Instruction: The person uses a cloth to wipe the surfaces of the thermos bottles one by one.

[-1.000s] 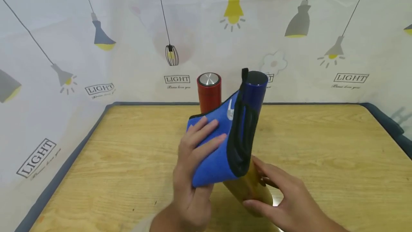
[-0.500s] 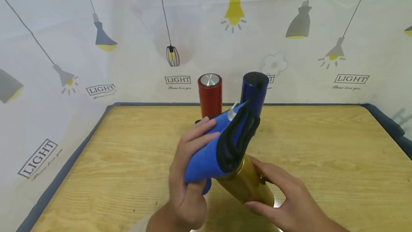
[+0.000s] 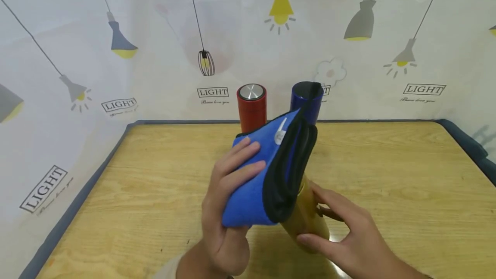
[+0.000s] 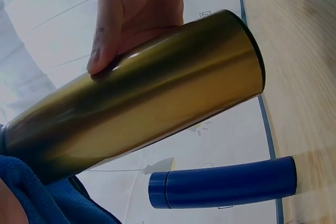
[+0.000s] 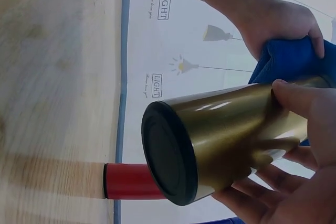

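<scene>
My left hand [image 3: 228, 201] grips a folded blue cloth [image 3: 252, 193] with black edging and a small white mark. The cloth lies against the upper part of a gold bottle [image 3: 308, 218], hiding its top in the head view. Around the bottle's lower body curl the fingers and thumb of my right hand [image 3: 352, 231]. The bottle is tilted, and its black base [image 5: 169, 153] faces the right wrist camera, raised off the table. In the left wrist view the cloth [image 4: 31, 187] wraps close round the bottle's end.
Behind the hands stand a red bottle [image 3: 252, 109] with a silver-topped lid and a dark blue bottle [image 3: 300, 100], both upright on the wooden table [image 3: 155, 193]. A white backdrop [image 3: 162, 55] printed with lamps rises at the table's far edge.
The left hand with the cloth dipped toward the bottle's top half a second ago, uncovering more gold, then rose again. The right hand keeps its hold on the bottle, nearly still.
</scene>
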`<state>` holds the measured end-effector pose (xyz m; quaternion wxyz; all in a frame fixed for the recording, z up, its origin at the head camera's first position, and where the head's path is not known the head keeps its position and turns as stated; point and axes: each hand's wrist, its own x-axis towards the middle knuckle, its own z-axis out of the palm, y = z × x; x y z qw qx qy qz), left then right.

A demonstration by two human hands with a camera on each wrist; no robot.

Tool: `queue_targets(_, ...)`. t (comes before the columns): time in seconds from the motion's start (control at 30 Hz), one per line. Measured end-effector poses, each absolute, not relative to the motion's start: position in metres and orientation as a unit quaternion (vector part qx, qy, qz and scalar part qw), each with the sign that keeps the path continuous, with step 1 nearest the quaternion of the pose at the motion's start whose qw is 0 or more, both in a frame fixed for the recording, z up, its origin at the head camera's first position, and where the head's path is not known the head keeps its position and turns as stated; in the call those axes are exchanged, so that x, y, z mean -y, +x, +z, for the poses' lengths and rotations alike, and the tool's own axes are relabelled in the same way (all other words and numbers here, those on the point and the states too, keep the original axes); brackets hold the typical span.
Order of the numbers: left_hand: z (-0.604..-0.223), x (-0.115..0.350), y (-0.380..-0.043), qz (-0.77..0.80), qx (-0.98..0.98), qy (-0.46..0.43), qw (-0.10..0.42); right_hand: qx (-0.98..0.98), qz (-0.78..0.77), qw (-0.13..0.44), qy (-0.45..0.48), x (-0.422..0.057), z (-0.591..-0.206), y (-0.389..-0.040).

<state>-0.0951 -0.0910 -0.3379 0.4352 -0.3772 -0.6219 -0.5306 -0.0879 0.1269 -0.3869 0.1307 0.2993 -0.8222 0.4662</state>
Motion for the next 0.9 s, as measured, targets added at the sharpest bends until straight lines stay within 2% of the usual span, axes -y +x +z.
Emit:
queue_targets(0.33,-0.3379,0.0920,-0.0937,-0.563,0.624,-0.370,0.395,0.811,0.454,0.151,0.337,-0.1270,-0.3902,-0.0906)
queue_targets(0.47,-0.3377,0.0919,-0.0947,-0.562,0.622,-0.373,0.396,0.816,0.434,0.156,0.349,-0.1269,-0.3891,-0.0917)
queue_targets(0.63,-0.3380,0.0920,-0.0941,-0.548,0.635,-0.363,0.405,0.826,0.431,0.142,0.335,-0.1256,-0.3877,-0.0894)
queue_targets(0.9,-0.3338,0.0915,-0.0927,-0.558,0.650,-0.346,0.382,0.822,0.448,0.155,0.314,-0.1255,-0.3866,-0.0903)
